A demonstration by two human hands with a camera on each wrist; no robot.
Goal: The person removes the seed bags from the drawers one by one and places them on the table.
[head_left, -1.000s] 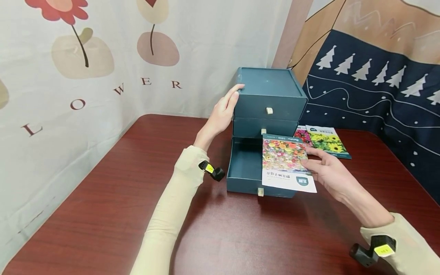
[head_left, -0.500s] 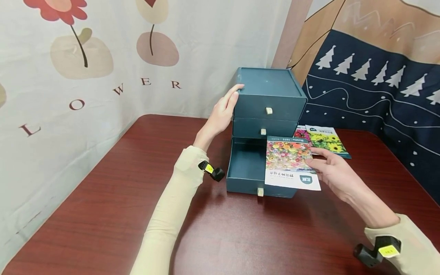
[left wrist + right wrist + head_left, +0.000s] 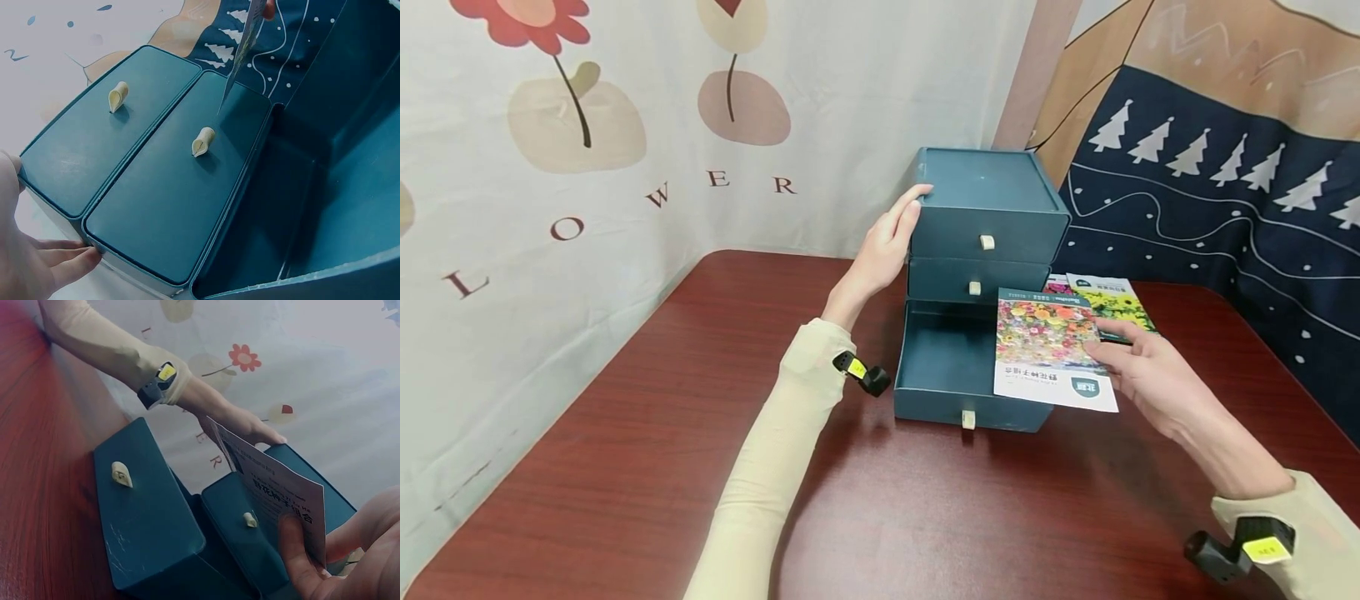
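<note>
A dark teal drawer unit [image 3: 992, 179] stands on the table, its bottom drawer [image 3: 936, 354] pulled out. Against the unit's left side rests my left hand [image 3: 880, 250], fingers extended along the upper edge; the left wrist view shows its fingers [image 3: 72, 262] touching the side wall. Between thumb and fingers, my right hand [image 3: 1161, 383] pinches a seed packet [image 3: 1048, 337] printed with mixed flowers by its right edge. The packet hangs over the right part of the pulled-out drawer and hides that part. Nothing shows in the drawer's visible left part.
Behind the held packet, a yellow-flower seed packet [image 3: 1116, 302] and a pink-flower packet [image 3: 1058, 285] lie on the table [image 3: 700, 417], right of the unit. Patterned cloths hang behind: a white one [image 3: 850, 100] and a navy one [image 3: 1210, 200].
My right hand has moved to the right with the seed packet, so more of the bottom drawer shows and the packets behind are more covered. The left hand and drawer unit have stayed put.
</note>
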